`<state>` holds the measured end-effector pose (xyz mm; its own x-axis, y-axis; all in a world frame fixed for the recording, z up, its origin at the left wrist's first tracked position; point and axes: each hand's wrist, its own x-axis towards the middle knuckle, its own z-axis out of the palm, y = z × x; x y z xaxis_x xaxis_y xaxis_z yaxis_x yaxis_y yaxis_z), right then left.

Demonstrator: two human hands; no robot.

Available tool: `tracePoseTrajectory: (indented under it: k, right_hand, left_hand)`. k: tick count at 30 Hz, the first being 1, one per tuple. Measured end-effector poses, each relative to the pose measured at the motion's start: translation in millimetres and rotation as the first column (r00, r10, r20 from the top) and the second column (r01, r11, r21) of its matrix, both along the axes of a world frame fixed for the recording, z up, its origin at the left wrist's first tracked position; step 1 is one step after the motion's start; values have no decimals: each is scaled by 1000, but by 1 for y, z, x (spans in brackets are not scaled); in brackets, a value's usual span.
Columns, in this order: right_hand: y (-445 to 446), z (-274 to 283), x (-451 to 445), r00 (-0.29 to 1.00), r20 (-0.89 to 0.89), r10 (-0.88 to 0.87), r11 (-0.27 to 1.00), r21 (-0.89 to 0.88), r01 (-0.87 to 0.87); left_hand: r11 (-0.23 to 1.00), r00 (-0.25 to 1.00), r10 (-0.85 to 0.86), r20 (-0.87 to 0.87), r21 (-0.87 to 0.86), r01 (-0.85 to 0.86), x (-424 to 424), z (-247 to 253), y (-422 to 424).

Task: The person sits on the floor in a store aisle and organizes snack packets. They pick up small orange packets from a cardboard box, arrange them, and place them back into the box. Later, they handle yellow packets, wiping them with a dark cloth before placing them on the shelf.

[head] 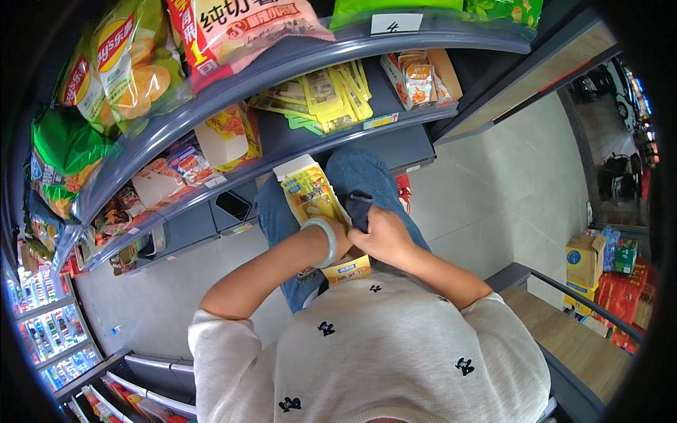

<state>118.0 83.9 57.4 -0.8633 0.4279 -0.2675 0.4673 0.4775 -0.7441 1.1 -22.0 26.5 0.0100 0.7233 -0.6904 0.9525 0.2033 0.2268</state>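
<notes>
On my lap rests an open display carton [347, 270], with a white flap at its far end and a yellow printed flap nearest my body. Yellow snack packets [311, 193] show inside it. My left hand [342, 239], with a pale bangle [331, 240] on the wrist, reaches into or over the carton; its fingers are hidden. My right hand [385, 236] grips a dark grey cloth [359, 209] at the carton's right side. The two hands meet over the carton, and what lies beneath them is hidden.
Ahead, a shelf [296, 145] holds a pile of yellow packets [330, 98] and open snack cartons [227, 135]. Chip bags [129, 69] fill the shelf above, whose edge overhangs. A phone [232, 205] lies on the lowest shelf. Behind me stands another shelf unit [571, 338].
</notes>
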Motion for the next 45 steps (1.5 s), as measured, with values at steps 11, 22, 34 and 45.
tracePoseTrajectory:
  k: [11,22,34,45]
  right_hand:
    - [11,-26,1,996,23,-90,995,44,89]
    - [13,-33,1,998,-40,-54,997,47,56]
    - [22,-68,-2,979,-204,-13,975,216,58]
    - [20,-76,-6,979,-194,68,977,211,-26]
  left_hand:
    - [968,983,-176,59,191,162,-30,1,18]
    - [251,747,460,479,737,-627,-155,-3,101]
    - [508,554,827,-94,544,-667,-185,-82,212]
    - [565,558,809,-184,507,-651,-179,-68,213]
